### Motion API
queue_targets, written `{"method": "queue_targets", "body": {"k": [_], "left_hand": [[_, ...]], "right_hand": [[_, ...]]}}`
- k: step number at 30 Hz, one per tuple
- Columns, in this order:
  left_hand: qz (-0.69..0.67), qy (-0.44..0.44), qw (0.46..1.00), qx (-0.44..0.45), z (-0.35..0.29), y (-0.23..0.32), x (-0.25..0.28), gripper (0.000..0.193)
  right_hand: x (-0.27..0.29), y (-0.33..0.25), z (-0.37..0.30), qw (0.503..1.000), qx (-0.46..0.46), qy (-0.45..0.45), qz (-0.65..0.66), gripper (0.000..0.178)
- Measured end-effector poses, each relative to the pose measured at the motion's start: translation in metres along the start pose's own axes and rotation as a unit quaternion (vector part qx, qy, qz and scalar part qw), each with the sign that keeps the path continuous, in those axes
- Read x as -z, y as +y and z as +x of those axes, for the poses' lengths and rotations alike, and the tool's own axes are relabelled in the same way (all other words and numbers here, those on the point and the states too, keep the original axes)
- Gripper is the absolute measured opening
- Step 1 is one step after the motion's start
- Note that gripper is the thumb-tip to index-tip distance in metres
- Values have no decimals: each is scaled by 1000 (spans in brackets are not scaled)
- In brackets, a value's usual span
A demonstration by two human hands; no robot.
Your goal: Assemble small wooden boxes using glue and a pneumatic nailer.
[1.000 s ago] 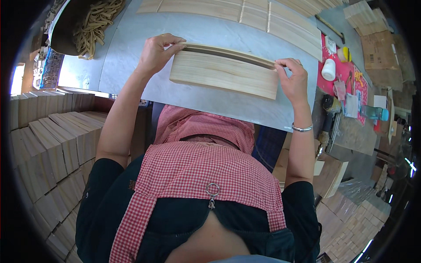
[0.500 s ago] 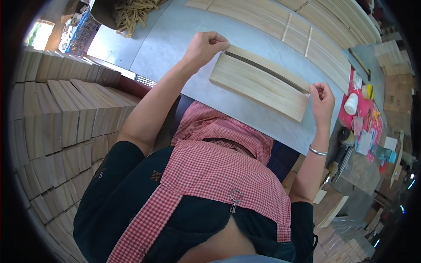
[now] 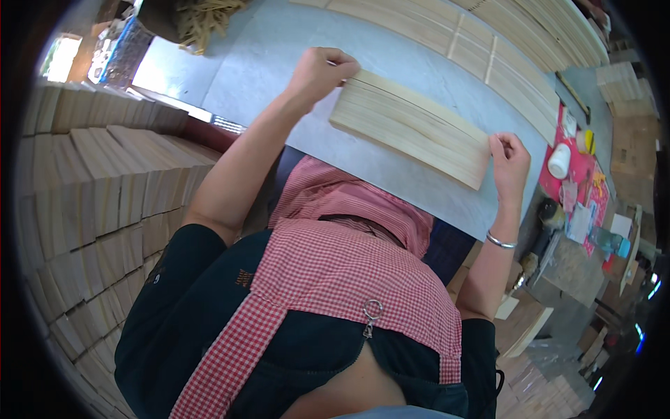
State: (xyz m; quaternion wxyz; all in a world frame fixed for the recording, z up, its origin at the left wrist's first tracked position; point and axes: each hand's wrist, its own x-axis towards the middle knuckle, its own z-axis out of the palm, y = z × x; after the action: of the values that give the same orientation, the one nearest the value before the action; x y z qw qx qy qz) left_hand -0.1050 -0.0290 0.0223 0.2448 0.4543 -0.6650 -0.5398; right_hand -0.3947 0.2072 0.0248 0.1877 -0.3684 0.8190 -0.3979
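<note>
On the worktop (image 3: pixel 262 59), a wooden workpiece (image 3: pixel 412 133) is being held between the left-hand fingers (image 3: pixel 347 70), at its far left corner, and the right-hand fingers (image 3: pixel 497 146), at its far right corner. Behind it, boards (image 3: pixel 419 26) are being supported. The worktop is being flanked by stacked blocks (image 3: pixel 98 181) on the left and a bottle (image 3: pixel 558 162) on the right.

I see the left hand (image 3: pixel 321 72) pinching the wooden piece (image 3: pixel 412 133) at its left end, the right hand (image 3: pixel 511 165) at its right; pale boards (image 3: pixel 426 29) lie beyond it.
</note>
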Motion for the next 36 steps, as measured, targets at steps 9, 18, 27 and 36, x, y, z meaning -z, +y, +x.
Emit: {"method": "queue_targets", "body": {"k": [9, 18, 27, 36], "left_hand": [[-59, -7, 998, 8, -10, -7, 10, 28], [-75, -10, 996, 48, -38, -5, 7, 37], [-75, -3, 996, 43, -49, 1, 0, 39], [-46, 22, 998, 30, -59, -4, -5, 38]], "right_hand": [[-5, 6, -11, 994, -13, 52, 91, 16], [-15, 3, -47, 990, 63, 120, -32, 16], [-24, 4, -57, 988, 52, 142, 4, 17], [-34, 0, -65, 980, 33, 197, 24, 15]]}}
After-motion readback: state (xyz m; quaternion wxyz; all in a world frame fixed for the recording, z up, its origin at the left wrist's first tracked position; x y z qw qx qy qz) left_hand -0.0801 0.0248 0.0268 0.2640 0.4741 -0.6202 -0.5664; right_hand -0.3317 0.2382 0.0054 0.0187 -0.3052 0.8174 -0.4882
